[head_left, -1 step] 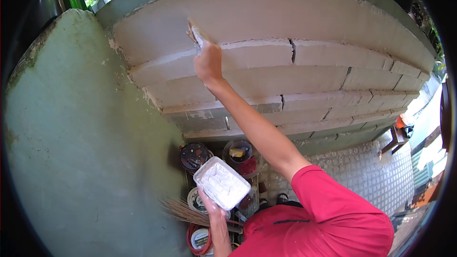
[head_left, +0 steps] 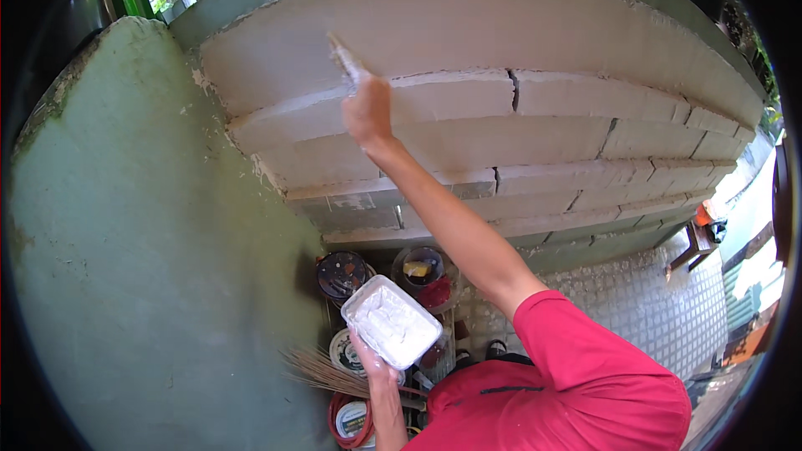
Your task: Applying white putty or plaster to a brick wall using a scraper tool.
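My right hand [head_left: 368,113] is raised against the pale, rough-coated block wall [head_left: 543,21], closed on a small white-smeared hand tool [head_left: 344,54] that is blurred, its tip at the upper band of the wall. My left hand [head_left: 372,355] holds a rectangular plastic tub [head_left: 391,321] from beneath, low in front of me. The tub holds a thick white paste, and white smears show on both hands.
A green wall [head_left: 142,217] stands at my left. Below are a dark bucket [head_left: 338,271], bowls [head_left: 422,267], a straw broom [head_left: 322,372] and a coiled red hose [head_left: 342,422]. A wooden stool [head_left: 697,242] stands on the tiled floor [head_left: 626,309] at right.
My right hand and the tool have shifted very slightly to the right. The tub in my left hand has moved a tiny bit right.
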`<state>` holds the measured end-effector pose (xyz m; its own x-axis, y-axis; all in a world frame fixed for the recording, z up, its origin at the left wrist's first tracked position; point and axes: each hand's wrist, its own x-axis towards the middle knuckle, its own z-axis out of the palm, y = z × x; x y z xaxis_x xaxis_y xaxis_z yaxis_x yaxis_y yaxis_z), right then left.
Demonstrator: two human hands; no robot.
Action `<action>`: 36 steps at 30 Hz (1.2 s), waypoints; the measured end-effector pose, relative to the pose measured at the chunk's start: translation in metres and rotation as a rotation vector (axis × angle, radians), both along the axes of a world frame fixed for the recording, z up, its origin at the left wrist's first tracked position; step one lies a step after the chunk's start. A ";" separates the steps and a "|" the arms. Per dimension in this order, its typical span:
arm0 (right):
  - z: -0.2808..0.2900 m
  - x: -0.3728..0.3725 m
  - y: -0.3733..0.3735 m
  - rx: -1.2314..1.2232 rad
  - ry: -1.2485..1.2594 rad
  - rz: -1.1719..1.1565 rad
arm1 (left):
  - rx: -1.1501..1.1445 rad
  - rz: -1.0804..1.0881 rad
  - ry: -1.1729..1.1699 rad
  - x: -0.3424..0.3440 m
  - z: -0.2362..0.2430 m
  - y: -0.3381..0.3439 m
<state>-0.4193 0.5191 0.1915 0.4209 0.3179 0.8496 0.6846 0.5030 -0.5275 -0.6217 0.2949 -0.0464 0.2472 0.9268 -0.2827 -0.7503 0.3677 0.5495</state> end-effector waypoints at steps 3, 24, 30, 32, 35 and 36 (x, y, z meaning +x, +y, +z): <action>0.013 0.028 -0.012 0.243 0.172 -0.148 | 0.020 0.014 -0.003 -0.004 -0.007 -0.003; 0.039 0.040 -0.005 0.085 0.084 -0.358 | 0.030 0.035 -0.004 -0.019 -0.013 -0.014; 0.016 0.028 0.010 0.123 0.105 -0.399 | -0.015 0.030 -0.012 -0.023 -0.006 -0.014; 0.015 0.005 0.024 0.188 -0.050 -0.272 | 0.009 0.025 -0.048 -0.021 -0.004 -0.011; 0.008 -0.016 0.046 0.194 -0.260 -0.352 | 0.001 0.019 -0.015 -0.012 0.002 -0.008; 0.009 -0.014 0.040 0.195 -0.260 -0.353 | 0.002 0.018 -0.015 -0.011 0.002 -0.008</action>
<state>-0.4334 0.5594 0.2000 0.2399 0.0178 0.9706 0.9282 0.2888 -0.2347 -0.6328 0.2865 -0.0442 0.2348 0.9317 -0.2772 -0.7651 0.3531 0.5385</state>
